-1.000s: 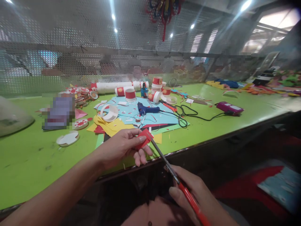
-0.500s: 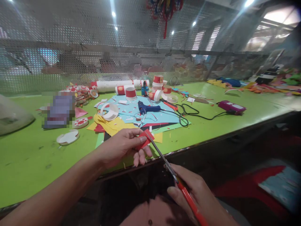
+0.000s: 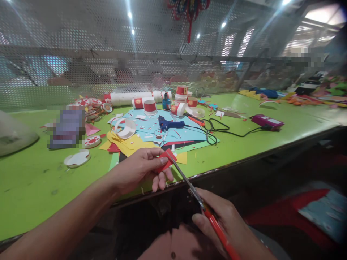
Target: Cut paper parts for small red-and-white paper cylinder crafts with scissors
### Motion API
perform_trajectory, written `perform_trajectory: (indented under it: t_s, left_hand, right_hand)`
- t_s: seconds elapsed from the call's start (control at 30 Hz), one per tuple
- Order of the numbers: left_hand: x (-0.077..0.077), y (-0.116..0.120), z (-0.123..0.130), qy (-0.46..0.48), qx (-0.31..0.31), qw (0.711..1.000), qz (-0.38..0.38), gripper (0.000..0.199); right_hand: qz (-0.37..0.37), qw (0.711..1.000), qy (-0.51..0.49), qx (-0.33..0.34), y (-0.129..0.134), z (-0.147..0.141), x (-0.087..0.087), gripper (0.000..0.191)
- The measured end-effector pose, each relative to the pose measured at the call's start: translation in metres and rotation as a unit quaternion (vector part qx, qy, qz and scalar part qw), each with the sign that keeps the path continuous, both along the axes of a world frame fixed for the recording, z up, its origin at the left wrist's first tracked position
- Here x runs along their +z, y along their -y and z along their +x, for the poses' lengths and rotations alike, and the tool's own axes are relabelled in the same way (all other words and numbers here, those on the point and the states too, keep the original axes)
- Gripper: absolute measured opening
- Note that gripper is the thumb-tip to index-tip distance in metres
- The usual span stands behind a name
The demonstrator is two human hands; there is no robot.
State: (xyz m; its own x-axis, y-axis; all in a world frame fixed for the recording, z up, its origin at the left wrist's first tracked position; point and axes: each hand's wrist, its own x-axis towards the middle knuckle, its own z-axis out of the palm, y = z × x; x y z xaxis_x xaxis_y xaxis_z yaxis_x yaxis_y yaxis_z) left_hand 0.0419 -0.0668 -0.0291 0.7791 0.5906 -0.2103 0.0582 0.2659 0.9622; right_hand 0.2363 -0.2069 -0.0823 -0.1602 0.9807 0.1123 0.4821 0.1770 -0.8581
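Between the thumb and fingers of my left hand (image 3: pixel 151 167) is a small folded-looking red paper piece (image 3: pixel 169 155), held above the front edge of the green table (image 3: pixel 108 193). My right hand (image 3: pixel 221 213) is wrapped round scissors with red handles (image 3: pixel 217 225). Their long metal blades reach up and left, with the tips at the red paper. Whether the blades are parted is hard to make out. Yellow paper (image 3: pixel 130 143) and a light blue sheet (image 3: pixel 195 133) lie behind my left hand.
A blue glue gun (image 3: pixel 172 124) rests on the blue sheet, its black cable running right to a purple box (image 3: pixel 267 122). Red and white paper cups (image 3: pixel 150 107), a white ring (image 3: pixel 125 129) and a white tube (image 3: pixel 132 96) stand or lie behind. A pixelated object is at the left.
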Motion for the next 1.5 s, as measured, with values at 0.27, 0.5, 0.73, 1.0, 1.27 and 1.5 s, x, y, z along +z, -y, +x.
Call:
perform_trajectory:
  t_s: [0.27, 0.5, 0.73, 1.0, 1.27, 1.5]
  left_hand:
    - [0.0004, -0.0002, -0.0004, 0.003, 0.002, 1.000, -0.006, 0.014]
    - [0.0006, 0.0003, -0.0005, 0.001, -0.003, 1.000, -0.004, 0.014]
    - [0.0005, 0.0003, -0.0004, 0.000, -0.004, 1.000, -0.005, 0.015]
    - [-0.0001, 0.0013, -0.0002, 0.000, 0.004, 1.000, -0.004, 0.018]
    - [-0.0005, 0.0018, 0.0000, -0.008, 0.011, 1.000, 0.001, 0.018]
    - [-0.0009, 0.0009, -0.0008, -0.008, 0.003, 1.000, 0.004, 0.018]
  right_hand:
    - [0.006, 1.000, 0.027, -0.001, 0.0028, 0.0017, -0.0043, 0.013]
    - [0.002, 0.999, 0.036, -0.009, 0.0016, 0.0011, -0.0039, 0.012]
    - [-0.001, 1.000, 0.016, -0.007, -0.0002, -0.0010, -0.0029, 0.012]
    - [0.028, 0.999, -0.025, 0.005, -0.0003, -0.0037, -0.0024, 0.024]
    - [0.036, 0.998, -0.057, 0.003, -0.0008, -0.0054, -0.0070, 0.035]
    - [0.040, 0.998, -0.040, 0.009, -0.0020, -0.0058, -0.0052, 0.042]
